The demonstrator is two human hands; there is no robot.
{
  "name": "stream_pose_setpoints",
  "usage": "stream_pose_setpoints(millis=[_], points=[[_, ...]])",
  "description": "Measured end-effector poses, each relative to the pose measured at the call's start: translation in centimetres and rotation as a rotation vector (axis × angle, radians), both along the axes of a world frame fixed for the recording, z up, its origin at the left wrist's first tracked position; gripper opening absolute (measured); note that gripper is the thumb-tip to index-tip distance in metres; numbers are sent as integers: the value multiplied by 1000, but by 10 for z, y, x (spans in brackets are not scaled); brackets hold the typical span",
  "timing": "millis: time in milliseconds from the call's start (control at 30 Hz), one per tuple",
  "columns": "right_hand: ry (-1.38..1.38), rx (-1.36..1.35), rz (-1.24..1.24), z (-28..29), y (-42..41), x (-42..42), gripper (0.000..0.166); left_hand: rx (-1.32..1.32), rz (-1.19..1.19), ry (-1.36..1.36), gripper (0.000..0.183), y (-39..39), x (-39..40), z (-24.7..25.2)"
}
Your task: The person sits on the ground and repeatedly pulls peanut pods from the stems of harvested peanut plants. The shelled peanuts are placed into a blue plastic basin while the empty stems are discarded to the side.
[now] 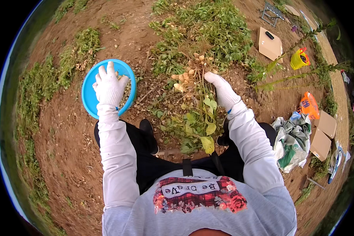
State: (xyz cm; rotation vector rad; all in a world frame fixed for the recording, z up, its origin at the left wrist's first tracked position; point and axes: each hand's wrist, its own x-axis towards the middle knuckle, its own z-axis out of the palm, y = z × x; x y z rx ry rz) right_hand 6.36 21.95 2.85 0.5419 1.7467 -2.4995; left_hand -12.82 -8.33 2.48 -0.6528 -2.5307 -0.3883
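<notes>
My left hand (109, 85), in a white knit glove, is spread over a blue plastic basin (90, 97) that holds picked peanuts (126, 94). Its fingers are apart, and nothing shows in its grip. My right hand (222, 87), gloved the same way, grips a pulled peanut plant (205, 88) by its stems. Clusters of peanut pods (184, 79) hang on the roots left of that hand. The plant's leafy end points toward my body, with a yellowing leaf (207, 144) low between my knees.
Peanut plants (206, 26) lie heaped ahead, and more greenery (38, 85) runs along the left. At right are a cardboard sheet (270, 48) with a small black object, a yellow bag (298, 60), an orange bag (310, 106), crumpled sacks (292, 141), cardboard boxes (320, 143) and a folding stool (272, 14).
</notes>
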Motion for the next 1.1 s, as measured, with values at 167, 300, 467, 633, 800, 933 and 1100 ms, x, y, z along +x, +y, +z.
stream_pose_setpoints(millis=[167, 300, 467, 633, 800, 933, 1100], points=[[40, -306, -18, 3, -8, 7, 57, 576, -504, -650, 38, 57, 53, 5], [132, -308, -66, -7, -12, 5, 57, 541, -291, -1155, 64, 83, 103, -3], [-84, 92, -183, -21, -15, 13, 62, 167, -385, -1071, 82, 117, 146, 1], [-218, 352, 5, 18, -9, 10, 66, 30, -522, -583, 49, 127, 163, -29], [-68, 323, -169, -11, 14, 14, 49, 43, -590, -775, 51, 122, 171, -2], [64, 126, -156, 7, 29, 19, 42, 764, -501, -656, 34, 93, 144, 1], [137, -25, -80, 9, 14, 24, 38, 855, -445, -799, 41, 84, 114, 12]])
